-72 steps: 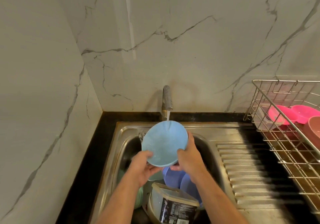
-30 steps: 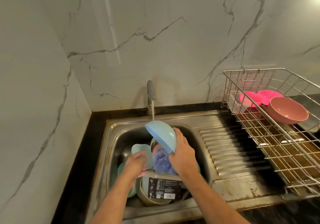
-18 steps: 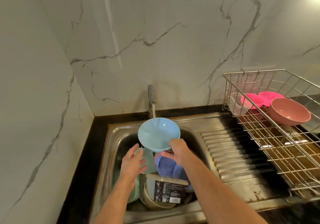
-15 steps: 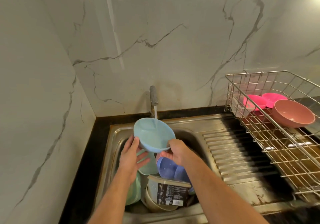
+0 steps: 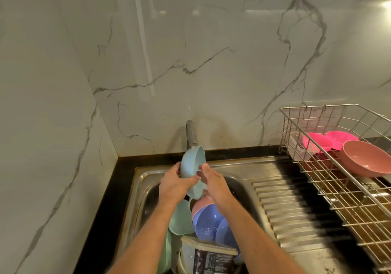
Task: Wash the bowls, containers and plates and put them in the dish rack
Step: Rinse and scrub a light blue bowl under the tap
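1. At the far left, a marble wall (image 5: 42,125) is meeting the back wall in a corner, and a black counter (image 5: 105,199) is running along beneath it.
2. The steel sink (image 5: 146,189) is sitting in that counter, holding a pale green bowl (image 5: 181,218), purple bowls (image 5: 208,221) just right of it with a pink one tucked behind, and a clear container with a dark label (image 5: 208,256) nearest the camera.
3. The left hand (image 5: 174,183) is gripping the light blue bowl (image 5: 192,168) from its underside, fingers curling round the outer wall and thumb wrapping the lower rim.
4. The bowl is being held on edge above the sink, right under the tap (image 5: 191,135), its hollow facing right.
5. The right hand (image 5: 211,179) is reaching into the bowl's open side with fingers fairly straight, their tips touching the inside near the rim; blur is hiding whether any are pinching.
6. Right of the basin, the ribbed drainboard (image 5: 285,206) is sloping away.
7. At the far right, the wire dish rack (image 5: 338,189) is carrying two bright pink bowls (image 5: 317,143) at the back, touching each other, and a dusty pink bowl (image 5: 368,159) in front of them, tilted.
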